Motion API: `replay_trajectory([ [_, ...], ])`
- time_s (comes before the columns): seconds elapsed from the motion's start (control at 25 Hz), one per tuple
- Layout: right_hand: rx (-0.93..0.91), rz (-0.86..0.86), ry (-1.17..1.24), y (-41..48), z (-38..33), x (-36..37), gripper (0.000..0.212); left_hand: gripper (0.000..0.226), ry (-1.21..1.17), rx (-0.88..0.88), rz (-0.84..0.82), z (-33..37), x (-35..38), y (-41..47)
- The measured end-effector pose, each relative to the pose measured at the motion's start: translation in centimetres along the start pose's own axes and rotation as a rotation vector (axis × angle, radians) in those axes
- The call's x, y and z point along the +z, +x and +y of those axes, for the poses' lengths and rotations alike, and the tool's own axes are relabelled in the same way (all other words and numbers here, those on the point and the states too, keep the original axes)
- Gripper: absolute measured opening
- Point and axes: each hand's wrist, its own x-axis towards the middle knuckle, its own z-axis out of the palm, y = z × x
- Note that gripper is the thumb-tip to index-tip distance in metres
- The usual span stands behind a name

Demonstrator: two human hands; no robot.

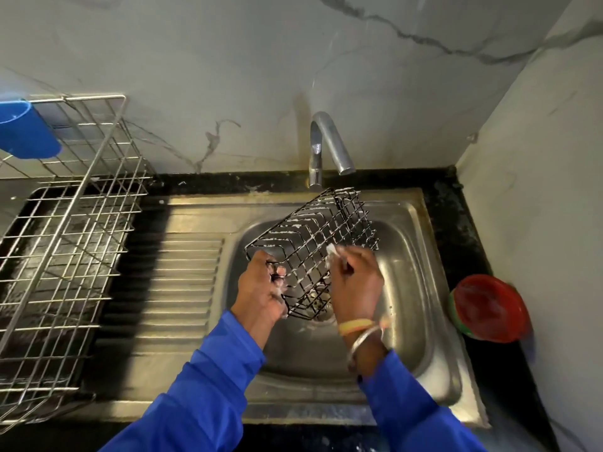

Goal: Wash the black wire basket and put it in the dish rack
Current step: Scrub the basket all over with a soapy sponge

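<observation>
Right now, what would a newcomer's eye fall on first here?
The foam-streaked black wire basket stands out first, held tilted over the stainless steel sink below the chrome tap, the left hand with a grip on its near corner and the right hand at its side. Next come the silver wire dish rack on the left, a blue plastic cup at its back corner, and a red container right of the sink.

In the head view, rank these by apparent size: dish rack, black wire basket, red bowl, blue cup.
1. dish rack
2. black wire basket
3. red bowl
4. blue cup, though the frame edge cuts it off, so the last two are unsure.
</observation>
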Motion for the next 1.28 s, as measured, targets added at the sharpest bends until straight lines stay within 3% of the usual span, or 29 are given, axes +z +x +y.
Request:
replay_trajectory([
  [0.08,-0.004,0.022,0.005,0.7,-2.3,0.9,0.017,0.011,0.021,0.007,-0.008,0.0,0.3,0.0],
  [0.2,-0.199,-0.167,0.083,-3.7,-3.5,0.4,0.021,0.021,-0.036,0.026,-0.009,0.2,0.7,0.2],
  [0.28,-0.216,-0.175,0.087,-4.3,-2.2,-0.4,0.024,0.02,-0.061,0.046,0.007,0.1,0.5,0.3],
  [0.4,0.036,-0.038,0.073,-0.1,-2.5,0.8,0.023,0.012,-0.036,0.05,0.016,-0.5,0.5,0.1],
  [0.6,0.0,-0.225,0.202,-3.5,-2.7,0.3,0.017,0.029,-0.03,0.005,0.013,-0.2,0.5,0.5],
  [0.76,0.458,-0.161,0.182,0.1,0.2,0.7,0.028,0.009,-0.066,0.008,0.018,-0.3,0.0,0.7],
  [0.8,0.482,-0.136,0.168,1.4,-0.5,1.1,0.026,0.013,-0.066,0.014,0.009,-0.3,0.1,0.6],
  [0.88,0.314,-0.14,0.209,1.7,-2.6,1.8,0.024,0.011,-0.06,0.023,-0.001,-0.1,0.3,0.5],
  [1.0,0.048,-0.322,0.279,-2.4,-3.7,0.5,0.027,0.018,-0.021,-0.01,0.003,0.6,0.1,0.6],
  [1.08,0.075,-0.296,0.236,-2.5,-2.1,-0.6,0.027,0.012,-0.033,0.001,-0.026,0.6,-0.2,0.4],
  [1.2,0.361,-0.227,0.103,2.0,-0.6,0.3,0.022,0.014,-0.054,-0.013,-0.018,-0.2,-0.2,0.3],
  [1.28,0.27,-0.273,0.142,2.8,-2.0,0.7,0.023,0.018,-0.048,-0.031,-0.003,-0.1,0.1,0.5],
])
